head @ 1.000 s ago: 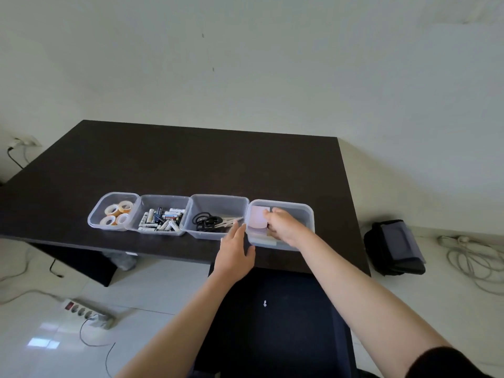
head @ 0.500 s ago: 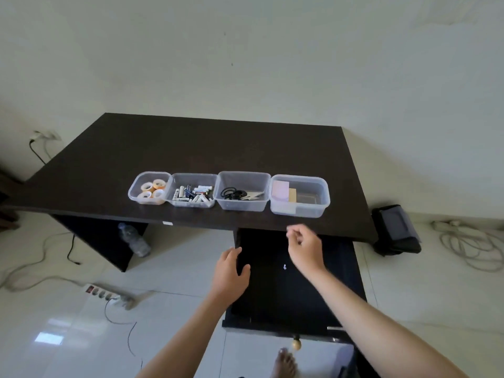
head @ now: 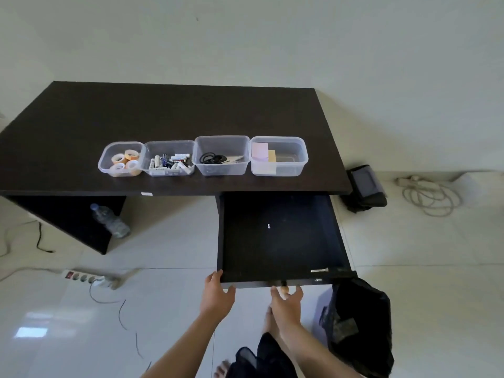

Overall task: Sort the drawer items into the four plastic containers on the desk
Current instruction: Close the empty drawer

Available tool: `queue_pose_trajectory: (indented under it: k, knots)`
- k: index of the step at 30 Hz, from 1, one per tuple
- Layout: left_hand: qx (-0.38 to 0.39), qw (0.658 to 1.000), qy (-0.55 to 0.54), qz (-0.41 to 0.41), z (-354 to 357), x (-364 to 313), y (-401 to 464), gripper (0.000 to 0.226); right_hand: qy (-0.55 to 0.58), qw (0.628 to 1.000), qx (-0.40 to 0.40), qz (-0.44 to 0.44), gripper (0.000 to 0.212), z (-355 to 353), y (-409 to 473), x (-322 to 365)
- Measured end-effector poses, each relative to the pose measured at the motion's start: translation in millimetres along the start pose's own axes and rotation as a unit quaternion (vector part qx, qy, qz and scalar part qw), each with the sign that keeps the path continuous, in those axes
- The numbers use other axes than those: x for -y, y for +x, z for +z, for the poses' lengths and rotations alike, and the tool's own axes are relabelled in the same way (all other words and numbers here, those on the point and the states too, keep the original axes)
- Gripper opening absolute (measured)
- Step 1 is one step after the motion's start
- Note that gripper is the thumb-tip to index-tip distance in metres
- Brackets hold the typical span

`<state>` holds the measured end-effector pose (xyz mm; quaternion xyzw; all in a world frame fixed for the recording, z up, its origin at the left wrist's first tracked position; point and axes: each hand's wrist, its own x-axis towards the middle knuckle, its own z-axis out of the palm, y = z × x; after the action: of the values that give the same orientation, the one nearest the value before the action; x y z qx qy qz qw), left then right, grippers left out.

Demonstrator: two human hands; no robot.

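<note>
Four clear plastic containers stand in a row near the front edge of the dark desk (head: pixel 81 121). The leftmost container (head: pixel 105 166) holds tape rolls, the second container (head: pixel 148 151) holds batteries, the third container (head: pixel 222 143) holds scissors, and the rightmost container (head: pixel 291 148) holds pink and yellow note pads. Below, the dark drawer (head: pixel 281 241) is pulled out, with only a tiny white speck (head: pixel 269 226) on its floor. My left hand (head: pixel 217 294) touches the drawer's front left corner, fingers apart. My right hand (head: pixel 286 302) is open just below the small wooden knob (head: pixel 284 289).
A water bottle (head: pixel 110 221) lies under the desk. A power strip (head: pixel 87 277) and cables are on the floor to the left. A black bag (head: pixel 366 186) and a coiled cord (head: pixel 431 196) lie to the right. A black plastic bag (head: pixel 360 323) sits beside my right arm.
My right hand left the note pads in the rightmost container. Both hands drew back from the desk to the drawer's front edge, and the view pulled back and down.
</note>
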<state>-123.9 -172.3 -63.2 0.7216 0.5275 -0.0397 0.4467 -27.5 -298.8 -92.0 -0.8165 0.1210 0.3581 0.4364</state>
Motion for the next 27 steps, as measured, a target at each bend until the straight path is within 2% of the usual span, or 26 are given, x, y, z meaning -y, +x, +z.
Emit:
queue_pose_trajectory:
  k: [5,11,14,18,22,27]
  knots:
    - [-0.018,0.998,-0.050,-0.032,3.5,1.3,8.8,0.057,0.055,0.995,0.039,0.074,0.096,1.5,14.3,5.5]
    - [-0.056,0.995,-0.064,-0.059,6.0,-1.0,13.2,0.052,0.126,0.991,0.019,0.048,0.101,-12.1,7.3,24.1]
    - [-0.075,0.992,-0.071,-0.066,5.9,-5.5,8.4,0.051,0.112,0.993,0.019,0.031,0.109,-17.2,3.9,28.8]
    - [-0.100,0.992,-0.067,-0.047,1.3,-13.5,7.9,0.051,0.036,0.999,0.010,-0.014,0.115,-17.5,9.0,39.5]
    - [-0.113,0.991,-0.054,-0.046,-6.8,-31.6,29.2,0.052,-0.022,0.998,0.044,-0.042,0.128,-8.9,39.5,46.5]
    - [-0.132,0.989,-0.033,-0.060,-17.4,-71.8,75.3,0.054,0.004,0.996,0.064,-0.055,0.121,3.9,71.5,97.1]
